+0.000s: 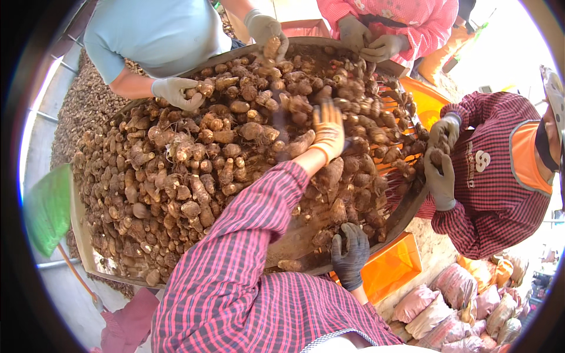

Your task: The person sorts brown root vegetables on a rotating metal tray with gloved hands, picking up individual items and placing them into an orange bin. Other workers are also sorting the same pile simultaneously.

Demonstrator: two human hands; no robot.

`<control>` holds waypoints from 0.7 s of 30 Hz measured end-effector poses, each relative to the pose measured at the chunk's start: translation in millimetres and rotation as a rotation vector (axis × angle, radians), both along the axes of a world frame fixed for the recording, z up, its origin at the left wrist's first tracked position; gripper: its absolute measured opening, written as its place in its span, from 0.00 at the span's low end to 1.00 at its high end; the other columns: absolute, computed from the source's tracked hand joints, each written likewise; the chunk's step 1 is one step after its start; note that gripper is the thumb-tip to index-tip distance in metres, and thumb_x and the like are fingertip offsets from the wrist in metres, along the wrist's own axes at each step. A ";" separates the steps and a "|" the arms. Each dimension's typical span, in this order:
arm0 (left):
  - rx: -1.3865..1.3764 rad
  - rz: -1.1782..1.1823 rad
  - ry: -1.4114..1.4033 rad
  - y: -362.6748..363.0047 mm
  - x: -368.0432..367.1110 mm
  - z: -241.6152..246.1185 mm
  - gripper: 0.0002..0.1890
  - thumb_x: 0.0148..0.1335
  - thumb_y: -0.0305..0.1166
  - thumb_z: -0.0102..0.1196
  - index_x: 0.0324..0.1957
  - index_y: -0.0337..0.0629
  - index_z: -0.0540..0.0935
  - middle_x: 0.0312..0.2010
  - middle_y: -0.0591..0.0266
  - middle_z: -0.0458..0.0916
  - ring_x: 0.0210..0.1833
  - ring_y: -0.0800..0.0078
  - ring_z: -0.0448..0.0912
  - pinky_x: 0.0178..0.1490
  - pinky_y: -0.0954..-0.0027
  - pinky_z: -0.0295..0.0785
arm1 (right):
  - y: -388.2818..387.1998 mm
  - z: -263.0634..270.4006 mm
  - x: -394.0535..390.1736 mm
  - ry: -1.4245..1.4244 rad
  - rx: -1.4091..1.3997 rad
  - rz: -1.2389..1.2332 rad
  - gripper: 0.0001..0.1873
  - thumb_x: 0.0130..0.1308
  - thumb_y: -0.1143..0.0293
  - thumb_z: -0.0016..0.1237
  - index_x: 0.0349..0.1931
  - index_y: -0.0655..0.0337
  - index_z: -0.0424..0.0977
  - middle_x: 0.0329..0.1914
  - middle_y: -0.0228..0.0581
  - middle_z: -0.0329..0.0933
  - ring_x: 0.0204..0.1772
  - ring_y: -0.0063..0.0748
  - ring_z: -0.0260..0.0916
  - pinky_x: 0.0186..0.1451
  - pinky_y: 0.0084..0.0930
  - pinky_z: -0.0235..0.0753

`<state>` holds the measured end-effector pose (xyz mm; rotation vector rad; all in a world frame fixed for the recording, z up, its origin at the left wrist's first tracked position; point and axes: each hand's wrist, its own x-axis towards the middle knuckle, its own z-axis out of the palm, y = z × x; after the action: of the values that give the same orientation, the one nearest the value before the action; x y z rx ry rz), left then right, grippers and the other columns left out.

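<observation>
A broad heap of brown, hairy taro corms (190, 207) covers the sorting table (287, 245) before me. My left hand (329, 134), in an orange-and-white work glove, reaches over the middle of the heap. Its fingers are spread and slightly blurred, and a long corm (302, 143) lies beside the thumb. At the near rim is my right hand (352, 256) in a dark grey glove, thumb apart from the fingers, close to a loose corm (323, 238). I see nothing held in either hand.
Across the table, one person's gloved hands (178, 92) handle corms; another's gloved hands (382, 47) meet at the far edge. A third person's gloves (441, 176) hold a corm, right. Orange crates (393, 264) stand below a slotted end (388, 145). Filled sacks (454, 287) lie lower right.
</observation>
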<state>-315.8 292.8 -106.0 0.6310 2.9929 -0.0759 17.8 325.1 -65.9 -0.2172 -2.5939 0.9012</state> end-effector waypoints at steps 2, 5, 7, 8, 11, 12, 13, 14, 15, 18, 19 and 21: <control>0.068 -0.115 -0.087 17.2 -11.9 7.5 0.51 0.71 0.56 0.51 0.79 0.25 0.48 0.82 0.30 0.40 0.85 0.35 0.34 0.83 0.33 0.28 | 0.3 -1.0 -0.2 -0.014 -0.026 0.012 0.20 0.66 0.68 0.61 0.57 0.60 0.77 0.57 0.47 0.80 0.61 0.52 0.76 0.66 0.47 0.74; 0.139 -0.240 -0.231 39.2 -16.3 2.5 0.53 0.71 0.62 0.49 0.80 0.27 0.49 0.80 0.29 0.49 0.84 0.35 0.44 0.83 0.34 0.35 | -0.7 0.0 -1.9 -0.029 -0.033 0.036 0.17 0.66 0.68 0.60 0.54 0.60 0.78 0.55 0.46 0.81 0.59 0.51 0.77 0.64 0.46 0.75; 0.351 -0.298 -0.171 34.5 18.3 2.4 0.50 0.72 0.61 0.48 0.80 0.31 0.52 0.79 0.31 0.54 0.83 0.35 0.50 0.83 0.37 0.40 | -1.7 1.6 -2.2 -0.036 -0.050 0.043 0.16 0.67 0.68 0.60 0.53 0.60 0.79 0.53 0.46 0.81 0.57 0.51 0.78 0.63 0.46 0.75; 0.427 -0.321 -0.275 23.9 40.1 19.7 0.49 0.72 0.61 0.47 0.80 0.33 0.53 0.79 0.32 0.54 0.83 0.37 0.51 0.83 0.37 0.42 | -0.5 2.0 -4.2 -0.005 -0.036 0.043 0.13 0.67 0.69 0.59 0.50 0.60 0.80 0.50 0.45 0.82 0.55 0.51 0.79 0.61 0.45 0.77; 0.683 -0.387 -0.231 -39.7 111.8 44.8 0.46 0.73 0.57 0.51 0.79 0.34 0.55 0.77 0.36 0.58 0.82 0.42 0.56 0.83 0.40 0.47 | -1.6 4.1 -2.9 0.023 -0.086 0.055 0.10 0.68 0.71 0.58 0.48 0.61 0.81 0.48 0.46 0.83 0.53 0.51 0.79 0.59 0.44 0.78; 0.620 -0.353 -0.103 -73.7 122.5 71.9 0.45 0.70 0.54 0.57 0.78 0.34 0.58 0.76 0.37 0.61 0.80 0.44 0.59 0.82 0.41 0.51 | -1.9 3.4 -2.6 0.029 -0.054 0.061 0.10 0.69 0.72 0.57 0.48 0.61 0.81 0.48 0.45 0.83 0.53 0.50 0.80 0.58 0.43 0.79; 0.558 -0.334 0.015 -107.1 134.6 102.1 0.45 0.67 0.51 0.62 0.77 0.34 0.60 0.74 0.39 0.65 0.78 0.46 0.62 0.80 0.42 0.55 | -1.4 0.2 -3.2 0.040 -0.066 0.065 0.09 0.69 0.72 0.56 0.48 0.61 0.81 0.48 0.45 0.83 0.53 0.49 0.80 0.58 0.43 0.79; 0.562 -0.255 0.143 -143.5 130.2 121.7 0.41 0.61 0.42 0.69 0.72 0.35 0.68 0.68 0.42 0.71 0.74 0.48 0.67 0.78 0.44 0.62 | -1.2 -0.1 -2.2 0.048 -0.079 0.073 0.09 0.69 0.72 0.56 0.48 0.61 0.81 0.48 0.44 0.84 0.53 0.49 0.80 0.58 0.42 0.80; 0.595 -0.104 0.216 -180.7 129.8 143.7 0.35 0.59 0.38 0.70 0.67 0.35 0.72 0.65 0.44 0.74 0.72 0.51 0.70 0.76 0.44 0.66 | -0.1 -0.6 -0.6 0.052 -0.086 0.070 0.09 0.69 0.72 0.56 0.48 0.61 0.82 0.48 0.44 0.84 0.53 0.48 0.81 0.58 0.42 0.80; 0.346 0.329 0.495 -315.2 116.5 163.5 0.36 0.60 0.40 0.69 0.67 0.36 0.73 0.60 0.43 0.77 0.65 0.50 0.75 0.72 0.44 0.68 | -2.5 1.4 1.6 0.029 -0.088 0.089 0.09 0.71 0.72 0.55 0.48 0.60 0.82 0.49 0.43 0.84 0.54 0.46 0.81 0.58 0.40 0.81; 0.230 0.367 0.576 -362.3 99.9 154.4 0.38 0.65 0.51 0.65 0.69 0.37 0.71 0.63 0.43 0.76 0.66 0.50 0.74 0.72 0.44 0.66 | -3.3 2.8 2.0 0.026 -0.085 0.073 0.08 0.72 0.72 0.55 0.48 0.60 0.83 0.49 0.42 0.84 0.54 0.45 0.82 0.58 0.39 0.81; -0.060 0.698 0.051 -429.3 102.4 142.0 0.50 0.67 0.75 0.45 0.77 0.46 0.65 0.76 0.36 0.63 0.79 0.42 0.60 0.81 0.34 0.44 | -1.8 2.8 2.8 0.010 -0.067 0.101 0.08 0.72 0.72 0.55 0.49 0.59 0.83 0.49 0.42 0.84 0.54 0.45 0.82 0.58 0.39 0.81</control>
<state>-213.4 -136.5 36.0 -0.4403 3.0500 -0.1332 20.6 323.3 -63.1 -0.1005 -2.5880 1.0225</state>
